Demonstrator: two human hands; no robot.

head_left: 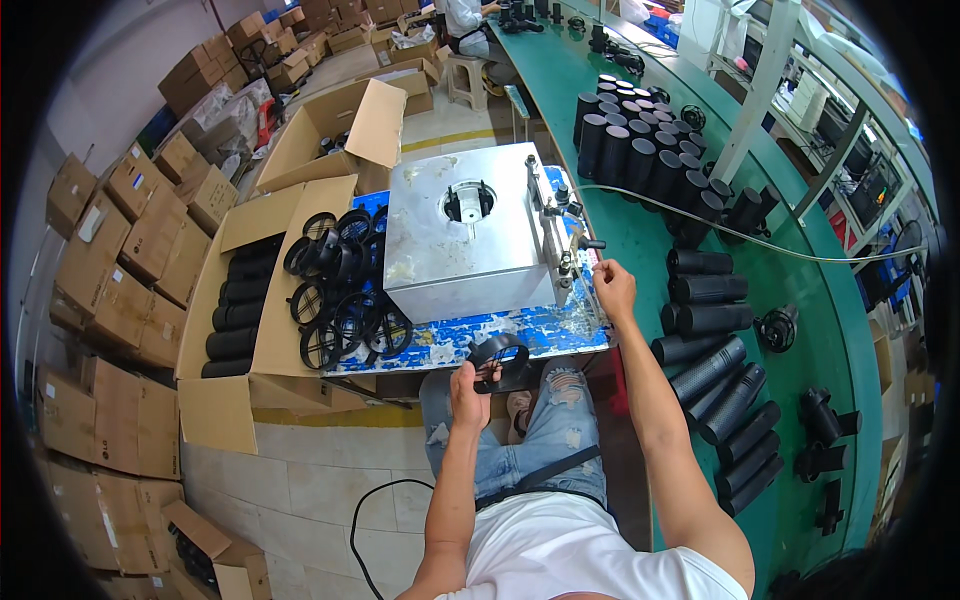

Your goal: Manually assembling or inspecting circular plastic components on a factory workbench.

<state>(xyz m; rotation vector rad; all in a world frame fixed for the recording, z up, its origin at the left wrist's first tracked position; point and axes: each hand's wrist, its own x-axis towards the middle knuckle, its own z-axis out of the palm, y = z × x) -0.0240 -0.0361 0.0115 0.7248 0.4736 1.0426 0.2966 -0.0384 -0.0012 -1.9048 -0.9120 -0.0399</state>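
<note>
My left hand (468,400) is closed round a black plastic ring-shaped part (500,362), held over my lap just in front of the table's near edge. Its open round rim faces up. My right hand (614,290) is by the right side of a silver metal box (460,240), its fingers curled; whether anything is in them is hidden. A small black-handled lever (590,243) sits just beyond those fingertips. On the box's top, a round opening (468,201) shows black pieces inside. Left of the box, several similar black ring parts (345,325) lie in a heap.
The box stands on a worn blue-painted board (450,345). An open carton (285,330) with black cylinders is at the left. A green bench (790,390) runs along the right, with several black cylinders (700,290) and a thin hose (770,243). Another person (468,25) sits far ahead.
</note>
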